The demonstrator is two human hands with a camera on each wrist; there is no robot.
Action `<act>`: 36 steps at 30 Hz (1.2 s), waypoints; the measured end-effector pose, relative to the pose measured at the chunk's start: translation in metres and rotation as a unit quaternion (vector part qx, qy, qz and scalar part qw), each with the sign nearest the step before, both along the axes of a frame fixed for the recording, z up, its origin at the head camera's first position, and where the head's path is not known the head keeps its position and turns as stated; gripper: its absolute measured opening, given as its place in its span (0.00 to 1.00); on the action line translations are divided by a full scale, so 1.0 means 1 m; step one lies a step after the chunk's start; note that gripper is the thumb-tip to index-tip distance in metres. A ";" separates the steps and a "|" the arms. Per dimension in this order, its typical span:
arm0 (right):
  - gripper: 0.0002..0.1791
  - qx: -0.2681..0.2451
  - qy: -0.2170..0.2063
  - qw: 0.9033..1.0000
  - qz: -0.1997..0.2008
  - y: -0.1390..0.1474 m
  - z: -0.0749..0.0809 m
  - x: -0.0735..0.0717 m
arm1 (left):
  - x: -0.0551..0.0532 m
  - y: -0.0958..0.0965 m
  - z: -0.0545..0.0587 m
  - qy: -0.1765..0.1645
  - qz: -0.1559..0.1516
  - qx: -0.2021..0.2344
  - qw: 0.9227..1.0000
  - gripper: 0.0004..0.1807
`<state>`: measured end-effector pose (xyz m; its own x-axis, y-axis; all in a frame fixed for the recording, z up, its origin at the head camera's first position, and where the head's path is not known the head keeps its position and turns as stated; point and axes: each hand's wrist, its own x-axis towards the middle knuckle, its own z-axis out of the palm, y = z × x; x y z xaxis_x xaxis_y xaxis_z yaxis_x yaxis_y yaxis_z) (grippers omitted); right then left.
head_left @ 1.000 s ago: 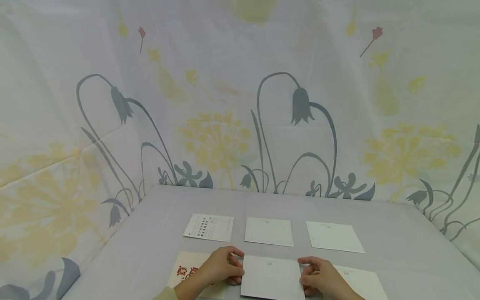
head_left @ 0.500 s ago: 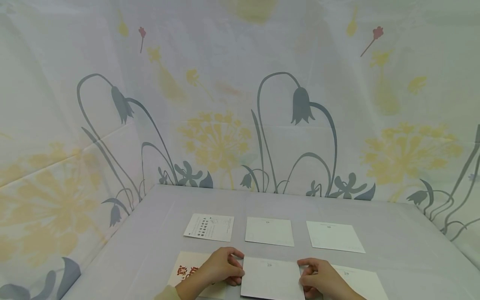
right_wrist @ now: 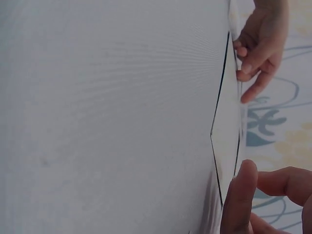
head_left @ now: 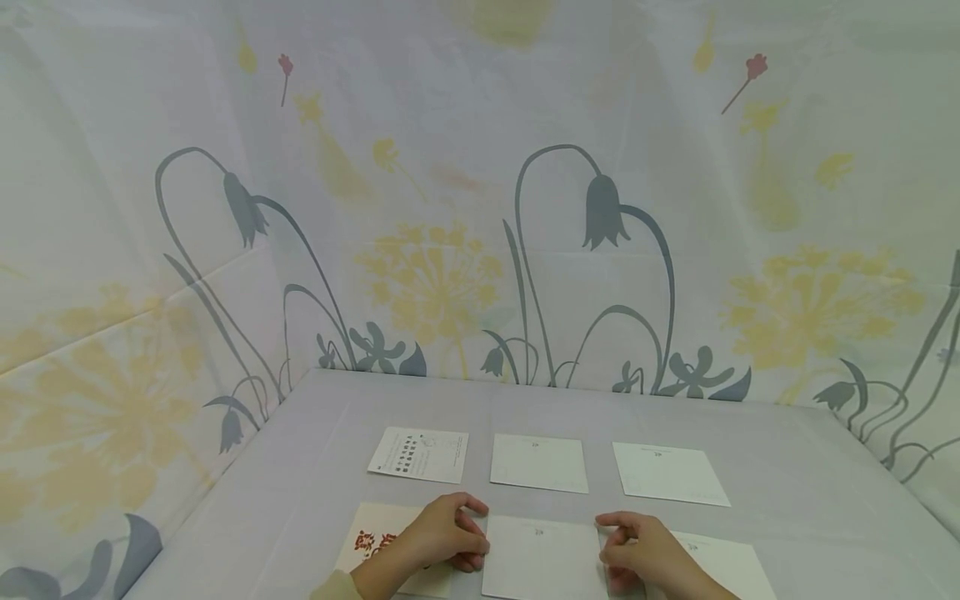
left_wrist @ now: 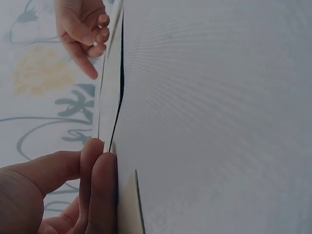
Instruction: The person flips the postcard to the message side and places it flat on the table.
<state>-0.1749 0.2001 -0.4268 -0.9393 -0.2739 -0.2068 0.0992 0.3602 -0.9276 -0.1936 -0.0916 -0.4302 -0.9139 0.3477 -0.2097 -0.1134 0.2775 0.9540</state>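
A blank-looking white card (head_left: pixel 543 558) with a small printed mark lies in the near row, between my two hands. My left hand (head_left: pixel 447 533) pinches its left edge between thumb and fingers, as the fingertips in the left wrist view (left_wrist: pixel 100 165) show. At the right edge, my right hand (head_left: pixel 641 550) holds nothing; its loosely bent fingers stand just off the card. Partly under my left forearm is a cream card (head_left: pixel 360 542) with red characters. Another white card (head_left: pixel 727 562) lies beyond my right hand, partly hidden by it.
Behind, a second row holds a card with dark printed text (head_left: pixel 420 454), a white middle card (head_left: pixel 538 462) and a white right card (head_left: pixel 670 472). All lie on a pale grey table cover (head_left: pixel 300 467). A flower-printed curtain (head_left: pixel 465 208) hangs at the back and sides.
My right fingers have drawn slightly away from the card's right edge. The card's near edge shows less dark shadow, so it sits lower. My left hand has barely moved.
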 end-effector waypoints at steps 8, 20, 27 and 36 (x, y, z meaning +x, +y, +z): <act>0.29 -0.002 0.017 1.000 -0.001 -0.004 0.008 -0.003 | -0.003 -0.001 0.002 0.001 -0.006 0.014 1.000 0.22; 0.29 -0.029 0.023 0.999 -0.024 -0.018 0.013 -0.012 | -0.010 -0.014 0.012 0.030 0.013 0.030 0.999 0.25; 0.28 -0.057 0.027 0.998 -0.021 -0.032 0.017 -0.016 | -0.016 -0.024 0.011 0.026 0.016 0.042 0.999 0.27; 0.27 -0.073 0.049 0.996 -0.019 -0.050 0.016 -0.024 | -0.025 -0.037 0.010 0.045 0.021 0.036 0.998 0.28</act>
<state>-0.1988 0.1500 -0.4113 -0.9634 -0.2574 -0.0745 0.0168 0.2193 -0.9755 -0.2184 -0.1286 -0.4199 -0.9417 0.3208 -0.1012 -0.0356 0.2040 0.9783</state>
